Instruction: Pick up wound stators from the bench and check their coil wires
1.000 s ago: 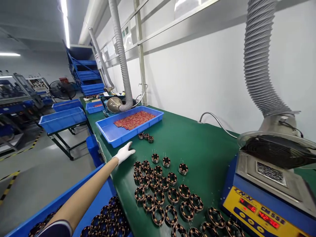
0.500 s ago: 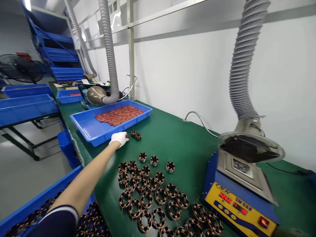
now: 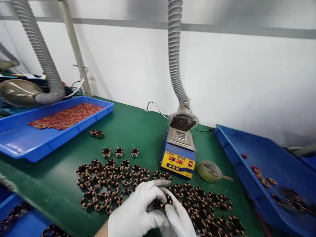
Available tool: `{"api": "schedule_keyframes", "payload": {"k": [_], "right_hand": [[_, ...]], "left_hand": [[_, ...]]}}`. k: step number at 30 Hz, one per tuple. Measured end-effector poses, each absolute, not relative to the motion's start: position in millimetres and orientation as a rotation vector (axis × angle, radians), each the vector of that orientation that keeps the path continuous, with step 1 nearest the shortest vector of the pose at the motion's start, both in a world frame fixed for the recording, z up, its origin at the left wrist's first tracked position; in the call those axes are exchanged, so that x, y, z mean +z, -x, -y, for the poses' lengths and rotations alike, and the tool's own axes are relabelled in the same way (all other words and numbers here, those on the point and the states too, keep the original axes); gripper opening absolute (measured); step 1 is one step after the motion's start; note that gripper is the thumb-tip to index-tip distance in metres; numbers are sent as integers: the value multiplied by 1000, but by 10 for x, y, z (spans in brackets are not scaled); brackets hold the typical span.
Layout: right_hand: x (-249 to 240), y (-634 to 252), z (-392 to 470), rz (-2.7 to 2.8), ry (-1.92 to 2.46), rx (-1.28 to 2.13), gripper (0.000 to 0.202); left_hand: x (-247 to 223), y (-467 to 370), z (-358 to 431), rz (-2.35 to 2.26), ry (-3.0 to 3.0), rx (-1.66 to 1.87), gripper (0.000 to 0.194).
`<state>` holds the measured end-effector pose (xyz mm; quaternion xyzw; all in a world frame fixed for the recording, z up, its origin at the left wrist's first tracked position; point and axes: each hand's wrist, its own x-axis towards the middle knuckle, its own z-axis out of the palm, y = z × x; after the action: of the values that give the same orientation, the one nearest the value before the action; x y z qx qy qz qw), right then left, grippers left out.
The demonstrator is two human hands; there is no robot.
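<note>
Gloved left hand (image 3: 134,214) & right hand (image 3: 179,219), both curled shut on one stator (image 3: 159,204), above green bench (image 3: 138,128).

Our gloved hands, left (image 3: 134,214) and right (image 3: 179,220), cover most of the stator (image 3: 158,204) in their grip; wrists are cropped below, and the right tray's (image 3: 249,154) parts blur.

Matt white fabric gloves are worn on the left hand (image 3: 134,215) and right hand (image 3: 179,219), glossy copper wire is seen wound on the dark stator rings (image 3: 112,187), the bench (image 3: 138,131) is covered in matt green cloth, and the trays (image 3: 14,144) are made of smooth, glossy blue plastic.
</note>
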<state>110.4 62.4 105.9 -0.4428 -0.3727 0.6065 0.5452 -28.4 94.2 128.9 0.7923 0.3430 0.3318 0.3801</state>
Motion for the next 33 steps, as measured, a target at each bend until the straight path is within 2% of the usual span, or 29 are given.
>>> {"api": "schedule_keyframes", "payload": {"k": [3,4,5,6,9,10,13,18,20,23,27,29,33], "right_hand": [[1025,-1271,-514,576,908,1586,33],[1023,-1319,-465,540,904,1589,32],[1025,-1354,-420,515,898,1594,31],[1028,-1376,-383,478,877,1615,33],[1031,-1380,-319,385,808,1685,41],[1027,-1373,-308,371,799,1697,43],[1007,-1368,-278,333,762,1736,46],[998,-1448,-208,315,717,1757,43],[994,-1471,-179,310,729,1729,40],[972,-1459,-158,298,745,1681,39],[954,-1370,-185,285,794,1644,43],[956,-1325,-198,311,813,1618,49],[944,-1313,-166,338,835,1597,53]], "left_hand": [[1064,18,-794,-983,-2236,1094,88],[1022,-25,-761,-993,-2300,1124,98],[998,-50,-742,-990,-2330,1129,98],[990,-62,-737,-974,-2326,1129,87],[1028,-62,-784,-837,-2213,1205,26],[1054,-62,-806,-794,-2160,1273,22],[1148,-61,-844,-751,-1951,1309,30],[1280,-17,-800,-1069,-1248,1380,26],[1302,-25,-770,-1088,-1332,1183,16],[1279,-116,-725,-916,-1424,938,25],[1163,-289,-673,-754,-1287,1270,16],[1140,-335,-653,-747,-1281,1361,5],[1277,-244,-665,-689,-864,1447,24]]}}
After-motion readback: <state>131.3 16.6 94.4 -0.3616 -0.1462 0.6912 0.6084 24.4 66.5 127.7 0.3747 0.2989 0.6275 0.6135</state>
